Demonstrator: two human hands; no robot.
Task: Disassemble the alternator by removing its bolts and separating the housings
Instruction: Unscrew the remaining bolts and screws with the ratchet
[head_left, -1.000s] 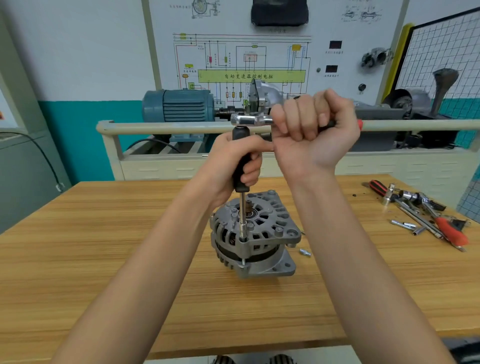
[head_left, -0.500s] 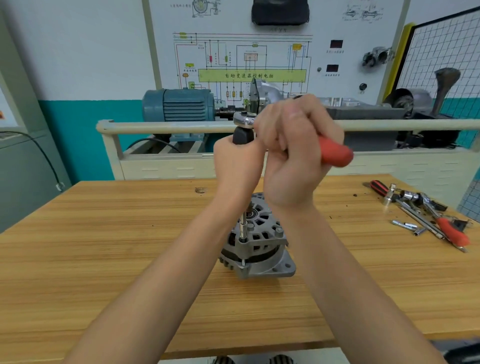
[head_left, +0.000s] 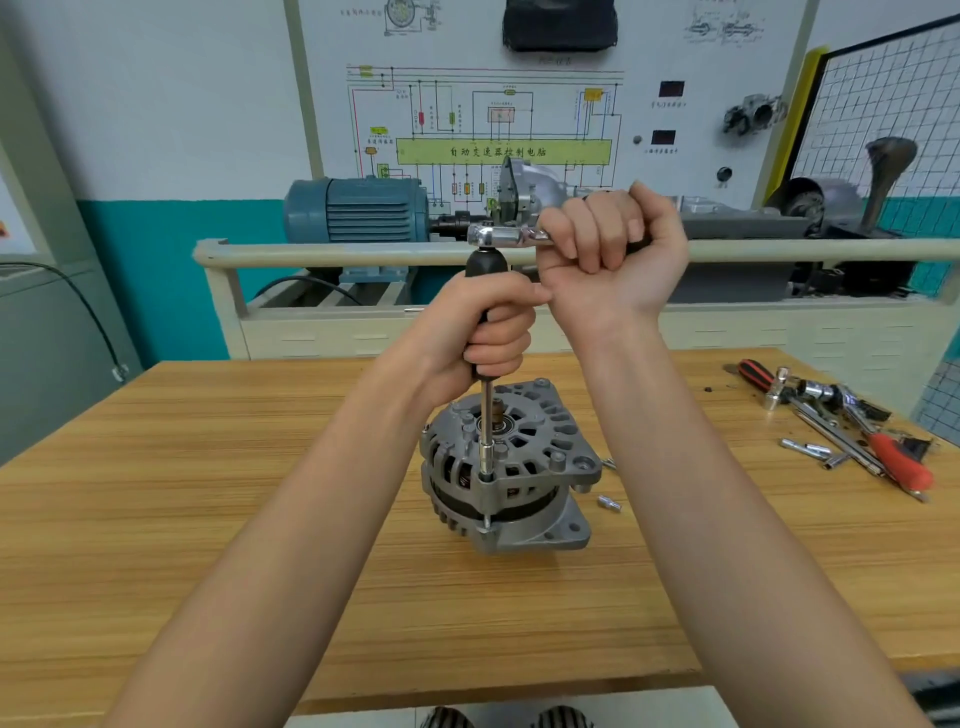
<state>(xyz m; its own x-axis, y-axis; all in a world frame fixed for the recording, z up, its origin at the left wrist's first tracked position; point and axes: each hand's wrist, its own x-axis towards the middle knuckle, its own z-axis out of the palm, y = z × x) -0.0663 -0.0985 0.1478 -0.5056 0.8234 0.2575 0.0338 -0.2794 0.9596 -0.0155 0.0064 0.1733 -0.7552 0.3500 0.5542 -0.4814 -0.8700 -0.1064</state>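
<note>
A grey alternator (head_left: 511, 467) stands on the wooden workbench (head_left: 208, 493), shaft end up. A long socket driver (head_left: 487, 410) stands upright on a bolt at the housing's front rim. My left hand (head_left: 493, 332) grips the driver's black handle. A chrome ratchet (head_left: 498, 235) sits on top of the driver, pointing right. My right hand (head_left: 610, 260) grips the ratchet's handle, which is hidden in the fist. A loose bolt (head_left: 609, 503) lies on the bench right of the alternator.
Several tools (head_left: 841, 426), among them sockets, extensions and red-handled drivers, lie at the bench's right side. Behind the bench runs a beige rail (head_left: 322, 254), with a blue motor (head_left: 358, 208) and a wiring panel (head_left: 498, 104) beyond it.
My right hand swung the ratchet handle toward me and then back out to the right. My left hand kept holding the driver upright on the bolt.
</note>
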